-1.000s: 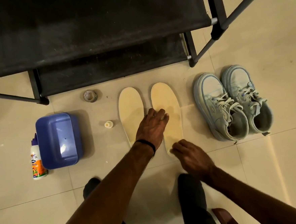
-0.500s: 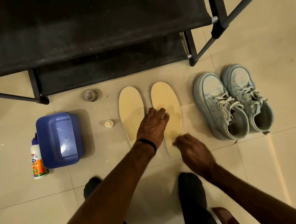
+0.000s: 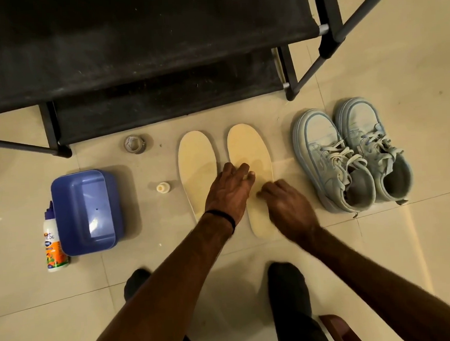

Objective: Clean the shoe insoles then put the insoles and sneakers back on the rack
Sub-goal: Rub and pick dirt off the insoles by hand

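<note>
1. Two insoles lie flat on the floor in our head view, side by side, long axes running near to far, toes toward the rack (image 3: 143, 43): the left insole (image 3: 196, 169) and the right insole (image 3: 252, 152).
2. Our left hand (image 3: 229, 190) rests with straight fingers across the gap, fingertips on the right insole's middle; it grips nothing.
3. Our right hand (image 3: 284, 203) sits over the same insole's near half, fingers loosely curled; whether it pinches anything we cannot tell.
4. We judge the right insole the nearer piece for both hands, directly beneath them.
5. Both sneakers (image 3: 350, 156) stand just right of the insoles, heels toward us.
6. At left: a blue basin (image 3: 87, 212), a bottle (image 3: 52, 238), a small cap (image 3: 162, 187).
</note>
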